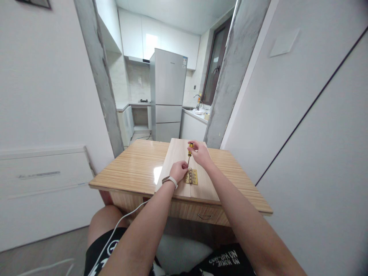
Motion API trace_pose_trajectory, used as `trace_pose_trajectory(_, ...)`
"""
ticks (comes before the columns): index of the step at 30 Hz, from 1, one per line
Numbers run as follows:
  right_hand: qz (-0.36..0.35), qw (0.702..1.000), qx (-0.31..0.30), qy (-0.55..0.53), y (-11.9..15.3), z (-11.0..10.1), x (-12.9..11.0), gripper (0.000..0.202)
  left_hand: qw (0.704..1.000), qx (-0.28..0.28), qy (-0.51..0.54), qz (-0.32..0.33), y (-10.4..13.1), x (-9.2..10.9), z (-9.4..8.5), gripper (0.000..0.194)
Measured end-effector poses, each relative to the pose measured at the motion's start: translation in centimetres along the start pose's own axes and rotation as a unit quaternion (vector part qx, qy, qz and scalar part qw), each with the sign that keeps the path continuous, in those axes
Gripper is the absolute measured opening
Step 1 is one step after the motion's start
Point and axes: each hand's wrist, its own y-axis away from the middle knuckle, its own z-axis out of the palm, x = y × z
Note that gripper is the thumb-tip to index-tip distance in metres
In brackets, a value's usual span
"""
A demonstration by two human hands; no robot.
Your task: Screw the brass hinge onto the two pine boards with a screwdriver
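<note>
A brass-coloured hinge (194,177) lies flat across the seam between two pale wooden boards (176,150) on the table. My right hand (199,152) grips the yellow and black handle of a screwdriver (189,156), whose shaft points down toward the far left part of the hinge. With fingers pinched together, my left hand (179,170) rests by the screwdriver's tip at the hinge's left leaf. Whatever those fingertips hold, perhaps a screw, is too small to make out. A watch with a light strap is on the left wrist.
The wood-grain table (126,168) has a drawer with a curved handle (204,217) at its front. A white cable (122,220) runs over my left leg. Beyond the table stand a silver fridge (169,84) and a kitchen sink (189,108). White panels flank both sides.
</note>
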Motion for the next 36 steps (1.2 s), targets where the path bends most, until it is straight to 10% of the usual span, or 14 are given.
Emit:
trace_pose_trajectory(14, -0.016, 0.982, -0.085, 0.168, 0.1, -1.5, -2.4, 0.039, 1.0, -0.022, 0.003, -0.02, -0.2, 0.0, -0.2, 0.015)
trace_pose_trajectory(20, -0.002, 0.97, -0.105, 0.218, -0.9, -2.1, -3.1, 0.03, 0.996, -0.084, 0.016, -0.005, -1.1, 0.3, -2.3, 0.043)
trace_pose_trajectory(28, -0.001, 0.95, -0.153, 0.272, -1.7, -3.2, -3.5, 0.026, 0.969, -0.084, -0.226, 0.045, -1.4, -0.8, -7.0, 0.071)
trace_pose_trajectory(36, 0.01, 0.905, -0.188, 0.382, -2.7, -3.8, -4.2, 0.017, 0.94, -0.146, -0.301, 0.062, 0.0, -1.5, -6.4, 0.088)
